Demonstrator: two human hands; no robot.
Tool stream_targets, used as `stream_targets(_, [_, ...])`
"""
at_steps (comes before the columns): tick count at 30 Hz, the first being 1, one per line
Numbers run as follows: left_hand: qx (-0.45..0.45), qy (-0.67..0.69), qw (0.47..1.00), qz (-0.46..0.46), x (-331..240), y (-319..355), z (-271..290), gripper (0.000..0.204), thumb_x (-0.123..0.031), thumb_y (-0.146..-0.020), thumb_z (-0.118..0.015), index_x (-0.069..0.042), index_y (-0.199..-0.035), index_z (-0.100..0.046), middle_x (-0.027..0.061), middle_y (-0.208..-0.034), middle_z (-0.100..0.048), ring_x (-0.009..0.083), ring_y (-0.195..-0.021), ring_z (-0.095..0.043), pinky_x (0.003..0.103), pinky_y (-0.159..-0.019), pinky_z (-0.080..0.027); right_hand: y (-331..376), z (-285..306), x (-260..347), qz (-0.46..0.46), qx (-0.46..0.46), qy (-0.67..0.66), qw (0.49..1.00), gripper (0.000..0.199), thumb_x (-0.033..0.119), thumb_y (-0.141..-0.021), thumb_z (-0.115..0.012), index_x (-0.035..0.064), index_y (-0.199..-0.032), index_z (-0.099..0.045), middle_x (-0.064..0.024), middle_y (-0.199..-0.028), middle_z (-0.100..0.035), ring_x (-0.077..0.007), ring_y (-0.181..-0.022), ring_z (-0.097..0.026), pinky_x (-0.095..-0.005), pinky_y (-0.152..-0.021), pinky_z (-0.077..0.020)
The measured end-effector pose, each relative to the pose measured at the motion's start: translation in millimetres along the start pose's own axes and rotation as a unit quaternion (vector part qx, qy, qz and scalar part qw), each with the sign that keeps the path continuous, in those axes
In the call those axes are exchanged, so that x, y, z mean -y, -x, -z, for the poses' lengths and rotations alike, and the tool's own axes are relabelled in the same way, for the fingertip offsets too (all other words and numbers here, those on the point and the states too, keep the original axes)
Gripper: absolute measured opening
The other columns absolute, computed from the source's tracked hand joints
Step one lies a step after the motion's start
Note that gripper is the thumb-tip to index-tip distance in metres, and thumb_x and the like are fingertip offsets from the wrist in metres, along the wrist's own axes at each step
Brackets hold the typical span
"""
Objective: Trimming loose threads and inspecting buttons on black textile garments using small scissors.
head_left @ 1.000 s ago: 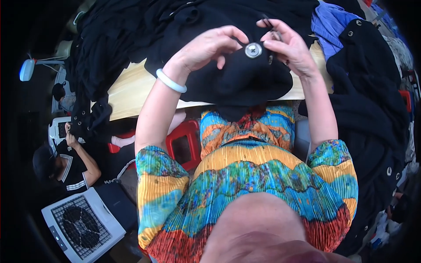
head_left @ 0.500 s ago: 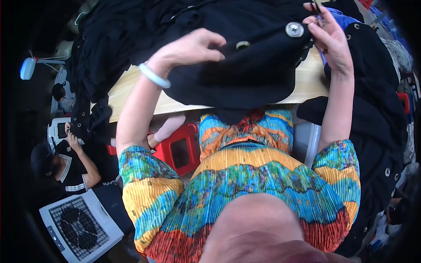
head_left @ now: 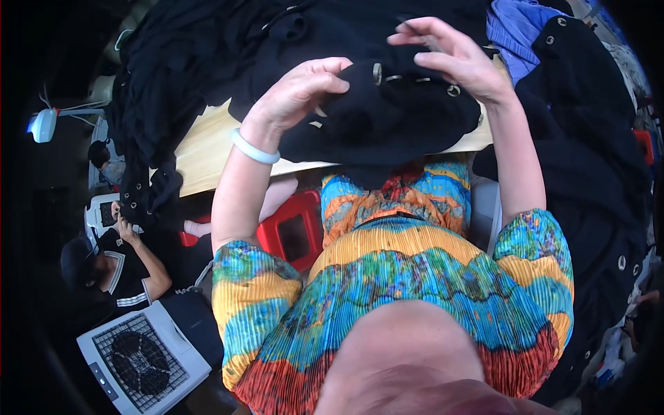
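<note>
A black cloth garment [head_left: 387, 131] with pale buttons along its edge hangs over the near side of the table, in front of me. My left hand [head_left: 304, 86], with a pale bangle at the wrist, pinches the garment's edge between thumb and fingers, close to a button [head_left: 377, 74] seen nearly edge-on. Above the garment's right part is my right hand [head_left: 460, 59], its fingers curved and slightly blurred. A thin dark tool [head_left: 409, 28] lies across those fingers; its exact kind is unclear. The right thumb and fingertips appear apart from the cloth.
More black garments [head_left: 187, 62] pile up across the table [head_left: 207, 149] and at my right. A purple cloth [head_left: 519, 34] lies at the far right. At left, a co-worker [head_left: 114, 266] sits near a grey fan unit [head_left: 142, 360]. A red stool [head_left: 294, 232] stands under the table.
My right hand has left the garment's right corner and moved left, above the cloth. My left hand has moved slightly down and now pinches the edge. The large round button has shifted out of view.
</note>
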State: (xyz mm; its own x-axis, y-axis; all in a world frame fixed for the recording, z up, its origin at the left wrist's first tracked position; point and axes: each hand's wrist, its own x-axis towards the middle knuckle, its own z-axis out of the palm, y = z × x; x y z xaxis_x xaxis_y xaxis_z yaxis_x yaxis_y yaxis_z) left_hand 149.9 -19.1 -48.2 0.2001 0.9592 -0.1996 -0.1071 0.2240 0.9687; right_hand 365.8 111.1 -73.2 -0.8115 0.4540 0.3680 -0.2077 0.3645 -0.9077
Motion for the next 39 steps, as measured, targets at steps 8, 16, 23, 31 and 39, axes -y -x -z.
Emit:
stream_targets(8, [0.008,0.056,0.998,-0.004,8.9,4.8,17.0,0.017,-0.004,-0.076,-0.054,-0.002,-0.092,-0.060,-0.0003,-0.080,-0.061,0.0041,-0.070,-0.056,0.015,-0.066,-0.044,-11.0,-32.1,-4.9,-0.086,0.082,-0.114,0.986,0.043,0.007,-0.077,-0.053,0.0017,-0.118,-0.042,-0.0064,-0.109,-0.052,-0.0059,-0.082,-0.051,-0.0152,-0.064,-0.0408])
stream_targets(16, [-0.185,-0.168,0.962,-0.112,37.0,9.3,-2.1,0.019,-0.006,-0.078,-0.055,-0.004,-0.097,-0.058,-0.0003,-0.079,-0.058,0.0044,-0.059,-0.053,0.017,-0.052,-0.041,-1.0,-33.3,-2.3,-0.172,0.021,-0.244,0.954,0.038,0.007,-0.080,-0.054,0.0023,-0.117,-0.044,0.0047,-0.069,-0.045,0.0030,-0.041,-0.030,-0.0109,-0.036,-0.0226])
stream_targets(23, [-0.316,-0.314,0.831,-0.332,40.3,12.3,-39.6,0.012,0.001,-0.073,-0.062,0.001,-0.085,-0.062,0.0056,-0.078,-0.057,0.0069,-0.057,-0.054,0.017,-0.049,-0.041,-0.3,-35.7,-4.1,-0.180,0.005,-0.280,0.943,0.039,0.004,-0.079,-0.054,0.0026,-0.117,-0.045,0.0073,-0.061,-0.040,0.0028,-0.041,-0.028,-0.0117,-0.035,-0.0217])
stream_targets(31, [-0.313,-0.333,0.819,-0.346,47.6,5.1,-43.9,0.025,-0.002,-0.068,-0.069,0.001,-0.092,-0.062,0.0057,-0.081,-0.058,0.0078,-0.062,-0.054,0.017,-0.053,-0.043,1.2,-40.0,0.9,-0.152,-0.012,-0.230,0.961,0.035,0.007,-0.078,-0.056,0.0032,-0.111,-0.046,0.0047,-0.070,-0.045,0.0024,-0.044,-0.031,-0.0116,-0.037,-0.0255])
stream_targets(39, [-0.427,-0.328,0.778,-0.325,53.6,-5.4,-50.2,0.038,-0.013,-0.062,-0.078,0.000,-0.087,-0.053,0.0050,-0.081,-0.055,0.0090,-0.069,-0.051,0.020,-0.060,-0.044,4.5,-48.3,5.7,-0.142,-0.038,-0.251,0.957,0.034,0.006,-0.080,-0.055,0.0028,-0.112,-0.046,0.0051,-0.069,-0.044,0.0021,-0.043,-0.032,-0.0127,-0.037,-0.0264])
